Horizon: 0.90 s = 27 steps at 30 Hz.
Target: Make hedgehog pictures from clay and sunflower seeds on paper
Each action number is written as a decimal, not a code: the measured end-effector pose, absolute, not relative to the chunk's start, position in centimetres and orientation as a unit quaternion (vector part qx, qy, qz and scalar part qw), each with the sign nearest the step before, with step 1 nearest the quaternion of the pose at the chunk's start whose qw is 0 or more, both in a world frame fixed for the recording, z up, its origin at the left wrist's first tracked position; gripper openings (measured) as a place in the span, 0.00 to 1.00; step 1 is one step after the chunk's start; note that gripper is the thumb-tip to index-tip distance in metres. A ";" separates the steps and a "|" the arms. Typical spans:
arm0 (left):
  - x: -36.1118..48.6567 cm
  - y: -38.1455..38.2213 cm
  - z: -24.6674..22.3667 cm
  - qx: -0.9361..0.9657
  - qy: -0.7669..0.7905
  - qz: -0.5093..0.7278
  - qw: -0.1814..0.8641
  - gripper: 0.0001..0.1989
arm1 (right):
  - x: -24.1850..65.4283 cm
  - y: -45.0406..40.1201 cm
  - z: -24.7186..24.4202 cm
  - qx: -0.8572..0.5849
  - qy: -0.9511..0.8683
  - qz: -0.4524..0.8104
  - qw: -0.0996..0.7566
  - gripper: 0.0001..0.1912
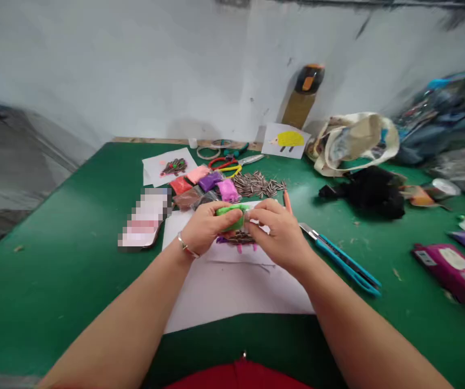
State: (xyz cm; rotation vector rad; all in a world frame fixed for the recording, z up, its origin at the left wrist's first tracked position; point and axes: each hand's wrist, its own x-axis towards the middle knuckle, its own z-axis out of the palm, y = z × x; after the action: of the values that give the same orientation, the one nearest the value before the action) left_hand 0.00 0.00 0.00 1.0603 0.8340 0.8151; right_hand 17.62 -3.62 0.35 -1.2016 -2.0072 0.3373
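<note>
Above the white paper (pixel 224 292), my left hand (pixel 200 229) is closed around a small bright green packet of modelling clay (pixel 231 212). The fingers of my right hand (pixel 281 235) pinch the packet's clear plastic at its right end. Just below both hands lies a seed picture (pixel 244 238), with dark striped seeds, a purple bit at the left and pink leg shapes; my hands partly cover it. Packets of red (pixel 180 185), purple (pixel 210 181) and pink clay (pixel 227 190) lie beyond my left hand, beside a heap of sunflower seeds (pixel 257 185).
A phone (pixel 145 219) lies left of the paper. To the right is a blue utility knife (pixel 346 262). Scissors (pixel 251 160), a finished seed picture (pixel 173 166), a hedgehog drawing (pixel 287 140), a bottle (pixel 303 94) and a white bag (pixel 354 143) stand or lie farther back.
</note>
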 end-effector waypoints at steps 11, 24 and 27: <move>0.2 0.2 0.1 0.464 0.401 0.384 0.691 0.17 | 18.0 -3.2 -0.5 -0.475 -0.765 0.156 0.407 0.14; 0.3 -0.1 0.2 0.468 0.401 0.362 0.699 0.17 | 17.4 -3.5 -0.2 -0.469 -0.775 0.168 0.388 0.06; 0.3 0.0 0.2 0.461 0.414 0.368 0.693 0.18 | 17.4 -3.4 -0.4 -0.476 -0.773 0.163 0.385 0.06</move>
State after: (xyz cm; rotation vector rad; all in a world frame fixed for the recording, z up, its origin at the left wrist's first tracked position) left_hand 0.33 -0.02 0.18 1.0296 0.9243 0.8219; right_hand 17.38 -3.39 -0.44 -1.2128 -1.9700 0.4141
